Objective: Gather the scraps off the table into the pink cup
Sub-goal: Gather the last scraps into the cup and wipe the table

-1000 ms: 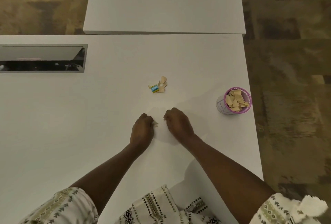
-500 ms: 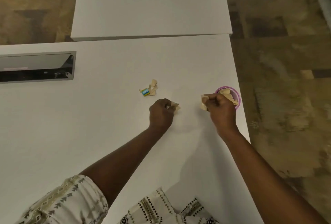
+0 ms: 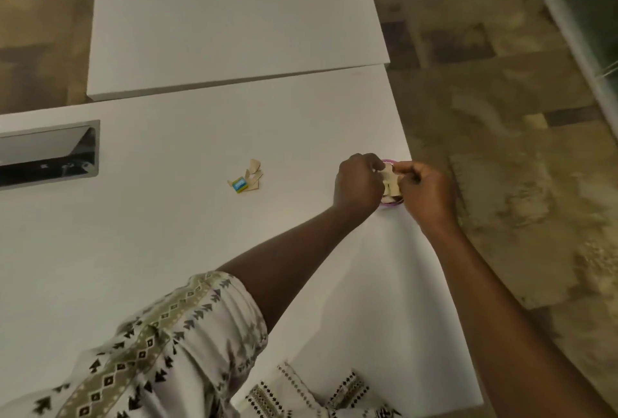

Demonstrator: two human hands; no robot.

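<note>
Both hands were bunched over the pink cup [image 3: 389, 204] near the desk's [image 3: 167, 250] right edge. Left hand [image 3: 359, 183] and right hand [image 3: 426, 192] each had a narrow grip pinched on tan scraps [image 3: 390, 180], held directly above the cup mouth, so the drop looked straight down with no sideways travel. The cup was mostly hidden; I only saw slivers of rim. The leftover pile [image 3: 249, 178], with a blue-and-yellow bit [image 3: 239, 185] in it, sat well apart on the desk, to the left of both hands. I judged the left hand nearer to it, with a clear path across. The pile had no real long axis, just a loose clump.
</note>
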